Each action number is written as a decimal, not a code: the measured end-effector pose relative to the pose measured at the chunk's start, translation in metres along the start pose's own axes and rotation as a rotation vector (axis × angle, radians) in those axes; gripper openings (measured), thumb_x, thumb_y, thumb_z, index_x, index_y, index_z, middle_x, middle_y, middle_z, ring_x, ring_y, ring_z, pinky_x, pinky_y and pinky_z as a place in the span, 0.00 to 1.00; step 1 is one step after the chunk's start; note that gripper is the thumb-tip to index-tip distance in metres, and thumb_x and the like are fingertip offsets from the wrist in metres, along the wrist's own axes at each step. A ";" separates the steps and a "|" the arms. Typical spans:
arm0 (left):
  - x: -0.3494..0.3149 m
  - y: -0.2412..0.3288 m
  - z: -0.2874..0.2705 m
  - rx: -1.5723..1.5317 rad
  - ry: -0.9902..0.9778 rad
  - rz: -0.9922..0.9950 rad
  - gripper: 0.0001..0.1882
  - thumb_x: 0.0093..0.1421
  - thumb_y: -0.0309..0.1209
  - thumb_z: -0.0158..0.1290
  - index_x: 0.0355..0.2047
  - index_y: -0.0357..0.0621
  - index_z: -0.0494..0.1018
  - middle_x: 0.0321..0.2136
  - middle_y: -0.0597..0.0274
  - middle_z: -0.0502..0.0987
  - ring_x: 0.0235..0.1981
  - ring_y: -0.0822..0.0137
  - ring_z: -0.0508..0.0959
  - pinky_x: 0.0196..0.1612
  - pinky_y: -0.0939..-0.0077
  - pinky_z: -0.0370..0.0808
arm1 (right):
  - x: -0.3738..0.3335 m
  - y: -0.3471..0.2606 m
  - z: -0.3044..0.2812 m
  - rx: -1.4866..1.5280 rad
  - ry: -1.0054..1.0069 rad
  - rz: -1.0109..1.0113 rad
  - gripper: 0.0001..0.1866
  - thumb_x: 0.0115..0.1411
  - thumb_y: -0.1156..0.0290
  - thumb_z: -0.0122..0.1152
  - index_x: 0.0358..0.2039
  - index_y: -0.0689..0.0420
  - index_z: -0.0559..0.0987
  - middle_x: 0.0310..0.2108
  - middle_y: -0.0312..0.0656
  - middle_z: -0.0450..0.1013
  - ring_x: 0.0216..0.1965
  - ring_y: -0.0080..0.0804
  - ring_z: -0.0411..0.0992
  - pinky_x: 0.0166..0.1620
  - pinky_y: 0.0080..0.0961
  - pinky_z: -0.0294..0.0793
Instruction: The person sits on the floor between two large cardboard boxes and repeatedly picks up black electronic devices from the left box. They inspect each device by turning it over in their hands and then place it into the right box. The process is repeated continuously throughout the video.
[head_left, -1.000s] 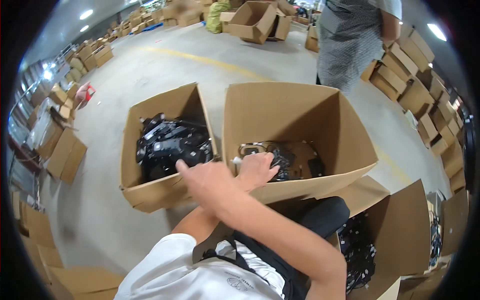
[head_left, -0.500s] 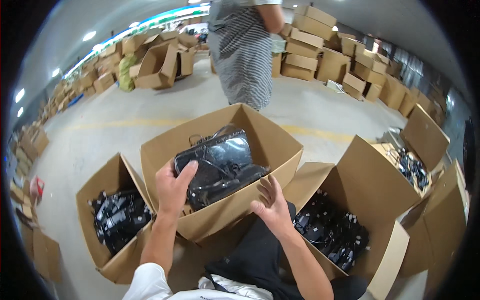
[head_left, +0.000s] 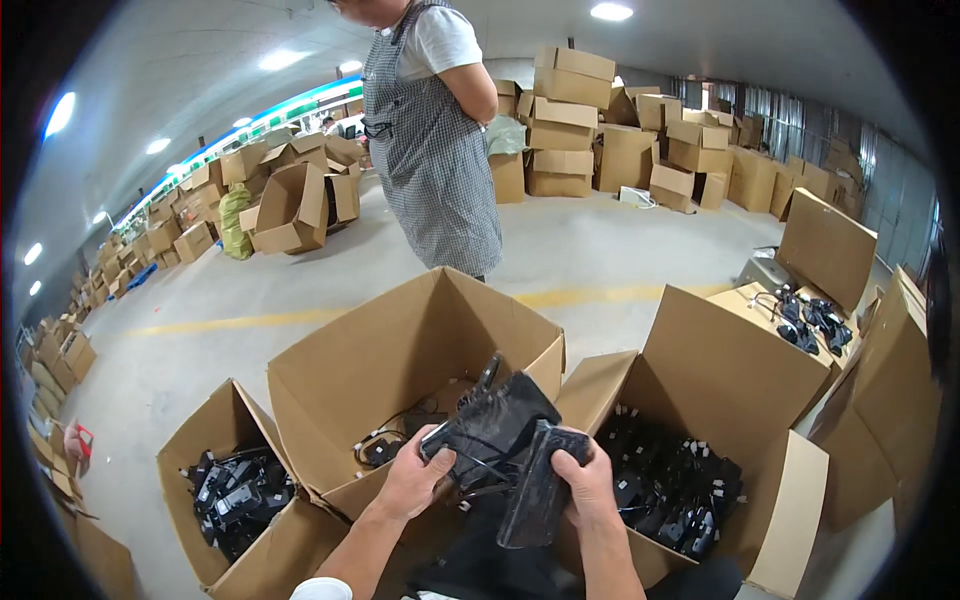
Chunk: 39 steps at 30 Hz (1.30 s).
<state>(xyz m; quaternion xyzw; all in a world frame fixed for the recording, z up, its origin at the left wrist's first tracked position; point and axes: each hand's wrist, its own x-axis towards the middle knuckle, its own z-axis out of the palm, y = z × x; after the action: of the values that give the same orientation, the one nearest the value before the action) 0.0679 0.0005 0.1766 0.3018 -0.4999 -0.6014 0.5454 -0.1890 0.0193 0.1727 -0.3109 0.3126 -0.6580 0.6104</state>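
A flat, glossy black panel with trailing thin cables [head_left: 505,422] and a long, smooth black slab with rounded edges [head_left: 535,495] are now held up between two bare hands, just above the near rim of a large brown cardboard box [head_left: 335,375]. Half a second ago the dark bundle was supported over that box by the left hand [head_left: 412,480] alone, while the right hand [head_left: 588,480] was held away with its fingers spread and nothing in them. Since then it has been brought nearer to the body and towards the right, and the slab has been taken by the right hand. The panel's left edge is pinched by the left hand, with the thumb laid on top and the fingers tucked beneath; the slab's upper end is clasped by the right hand, with the thumb pressed on its face. Both grips are thus closed firmly on something, and no hand is left free. The two pieces are tilted apart, with dark cabling seen between them; whether they are joined cannot be told. With the load now shared, each piece can be turned separately, as far as the cabling allows. Below, loose black cables and a small dark part [head_left: 380,452] are left in the large box, well apart from the slab.
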 end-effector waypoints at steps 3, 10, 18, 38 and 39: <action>0.005 0.002 0.006 0.265 -0.010 -0.031 0.23 0.65 0.38 0.63 0.52 0.35 0.72 0.43 0.66 0.78 0.43 0.76 0.76 0.49 0.77 0.75 | 0.005 -0.025 -0.038 -0.085 0.201 -0.052 0.26 0.52 0.65 0.80 0.47 0.62 0.79 0.39 0.37 0.79 0.39 0.28 0.77 0.47 0.29 0.79; 0.017 0.014 0.013 0.453 0.402 0.202 0.13 0.72 0.34 0.51 0.43 0.34 0.76 0.33 0.67 0.79 0.35 0.79 0.74 0.42 0.79 0.73 | -0.006 -0.126 -0.006 -0.758 0.515 -0.949 0.16 0.59 0.72 0.72 0.46 0.62 0.79 0.40 0.42 0.80 0.39 0.34 0.79 0.46 0.30 0.79; -0.002 -0.035 0.106 -0.465 0.138 -0.291 0.20 0.74 0.46 0.47 0.52 0.44 0.73 0.44 0.65 0.79 0.46 0.69 0.77 0.52 0.69 0.75 | -0.031 -0.020 0.033 -1.573 -0.130 -1.316 0.15 0.58 0.73 0.60 0.45 0.58 0.83 0.46 0.44 0.79 0.49 0.42 0.79 0.51 0.38 0.77; -0.023 -0.073 0.086 0.314 -0.476 -0.245 0.29 0.61 0.34 0.64 0.61 0.43 0.68 0.51 0.61 0.75 0.52 0.71 0.73 0.61 0.73 0.68 | -0.106 0.019 -0.084 -0.451 0.537 0.010 0.15 0.67 0.67 0.56 0.43 0.67 0.81 0.40 0.41 0.80 0.44 0.31 0.75 0.52 0.27 0.72; -0.026 -0.076 0.093 0.343 -0.415 -0.182 0.30 0.61 0.35 0.64 0.61 0.43 0.67 0.50 0.61 0.75 0.52 0.71 0.73 0.60 0.73 0.68 | -0.107 0.030 -0.092 -0.384 0.626 -0.087 0.11 0.63 0.71 0.58 0.38 0.66 0.81 0.36 0.43 0.79 0.41 0.31 0.76 0.49 0.25 0.73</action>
<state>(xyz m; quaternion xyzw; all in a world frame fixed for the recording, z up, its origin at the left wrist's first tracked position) -0.0378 0.0435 0.1309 0.3039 -0.6660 -0.6035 0.3161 -0.2369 0.1275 0.0895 -0.2167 0.5886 -0.6757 0.3873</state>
